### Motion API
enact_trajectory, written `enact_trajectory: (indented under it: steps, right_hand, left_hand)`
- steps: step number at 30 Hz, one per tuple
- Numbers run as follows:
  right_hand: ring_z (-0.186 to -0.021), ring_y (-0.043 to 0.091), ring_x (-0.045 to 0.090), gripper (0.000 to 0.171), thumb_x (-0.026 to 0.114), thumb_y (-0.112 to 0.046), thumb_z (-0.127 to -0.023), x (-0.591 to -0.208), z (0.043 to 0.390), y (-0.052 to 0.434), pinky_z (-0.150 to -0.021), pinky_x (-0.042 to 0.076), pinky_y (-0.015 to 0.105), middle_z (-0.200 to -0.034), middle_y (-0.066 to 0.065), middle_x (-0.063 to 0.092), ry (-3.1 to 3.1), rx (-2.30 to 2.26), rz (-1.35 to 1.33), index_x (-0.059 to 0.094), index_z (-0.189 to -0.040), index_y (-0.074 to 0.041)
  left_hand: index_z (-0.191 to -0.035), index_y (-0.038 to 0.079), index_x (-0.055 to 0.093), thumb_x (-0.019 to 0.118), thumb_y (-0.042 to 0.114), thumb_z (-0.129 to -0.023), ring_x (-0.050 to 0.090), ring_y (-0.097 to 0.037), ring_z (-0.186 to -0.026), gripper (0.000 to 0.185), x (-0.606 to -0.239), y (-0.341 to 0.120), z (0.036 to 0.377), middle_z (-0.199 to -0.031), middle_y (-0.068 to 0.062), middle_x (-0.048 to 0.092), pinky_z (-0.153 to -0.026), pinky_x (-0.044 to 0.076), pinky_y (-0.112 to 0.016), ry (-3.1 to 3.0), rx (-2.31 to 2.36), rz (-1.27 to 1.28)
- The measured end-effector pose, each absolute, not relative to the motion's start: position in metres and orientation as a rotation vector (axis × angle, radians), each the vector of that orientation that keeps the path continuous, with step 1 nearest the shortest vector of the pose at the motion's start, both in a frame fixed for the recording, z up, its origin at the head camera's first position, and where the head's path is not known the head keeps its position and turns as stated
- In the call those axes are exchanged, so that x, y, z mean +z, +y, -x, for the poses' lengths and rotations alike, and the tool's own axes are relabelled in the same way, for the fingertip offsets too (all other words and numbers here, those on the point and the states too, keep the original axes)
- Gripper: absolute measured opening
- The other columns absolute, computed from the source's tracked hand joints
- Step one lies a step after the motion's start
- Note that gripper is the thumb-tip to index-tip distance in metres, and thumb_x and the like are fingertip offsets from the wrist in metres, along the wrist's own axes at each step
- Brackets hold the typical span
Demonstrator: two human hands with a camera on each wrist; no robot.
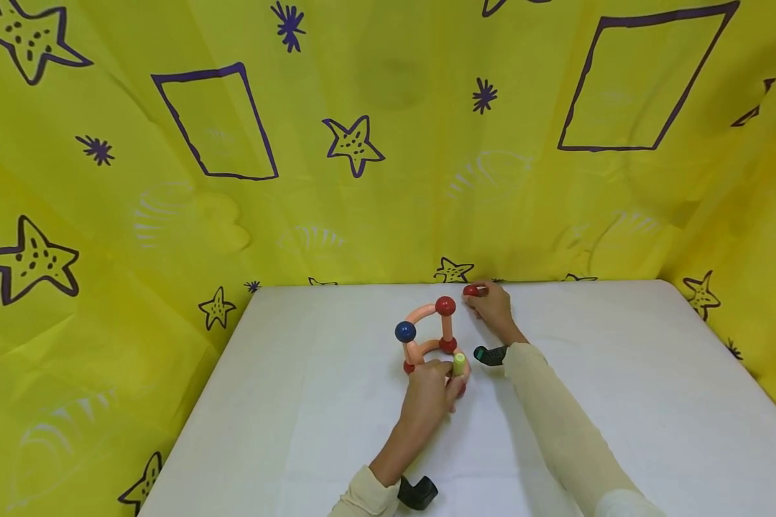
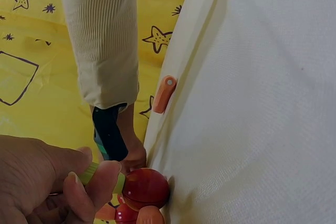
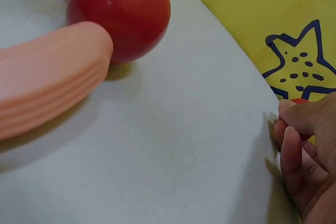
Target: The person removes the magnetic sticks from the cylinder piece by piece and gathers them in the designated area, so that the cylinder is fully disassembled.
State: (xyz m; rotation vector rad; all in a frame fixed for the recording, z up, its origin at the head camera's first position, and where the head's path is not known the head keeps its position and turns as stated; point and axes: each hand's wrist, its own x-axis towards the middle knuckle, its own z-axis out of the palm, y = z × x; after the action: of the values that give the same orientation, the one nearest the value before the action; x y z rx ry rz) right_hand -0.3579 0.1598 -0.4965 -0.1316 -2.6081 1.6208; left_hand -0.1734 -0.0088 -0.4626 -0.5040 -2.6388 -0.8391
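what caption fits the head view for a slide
Left hand pinches a green rod on the ball-and-rod frame; right hand holds a loose red ball.

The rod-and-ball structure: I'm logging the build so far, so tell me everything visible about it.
The rod-and-ball structure stands near the middle of the white table. It looks like glossy plastic: ribbed peach rods, some curved, joined by red balls and one dark blue ball, forming an open frame. The left hand pinches a yellow-green rod at its front corner. The right hand, beside it, holds a loose red ball.
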Motion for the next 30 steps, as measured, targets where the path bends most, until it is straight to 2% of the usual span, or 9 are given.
enact_trajectory:
  steps: [17, 30]
  right_hand:
    - [-0.063, 0.016, 0.055, 0.044, 0.067, -0.016, -0.079, -0.5011, 0.3590, 0.1617, -0.051, 0.048, 0.022, -0.107, 0.019, 0.054, -2.593, 1.649, 0.122, 0.050, -0.117, -0.001]
    - [-0.065, 0.013, 0.058, 0.056, 0.067, -0.017, -0.079, -0.4941, 0.3527, 0.1644, -0.053, 0.049, 0.022, -0.112, 0.020, 0.050, -2.557, 1.754, 0.149, 0.042, -0.127, -0.001]
  left_hand:
    - [-0.078, 0.009, 0.068, 0.068, 0.028, -0.080, 0.042, 0.002, -0.052, 0.019, -0.4626, -0.0086, 0.1731, -0.052, 0.011, 0.043, -0.043, 0.030, -0.008, -2.670, -0.832, 0.477]
    - [-0.074, 0.010, 0.066, 0.067, 0.028, -0.081, 0.041, 0.000, -0.053, 0.019, -0.4608, -0.0077, 0.1725, -0.052, 0.011, 0.041, -0.043, 0.031, -0.010, -2.689, -0.855, 0.474]
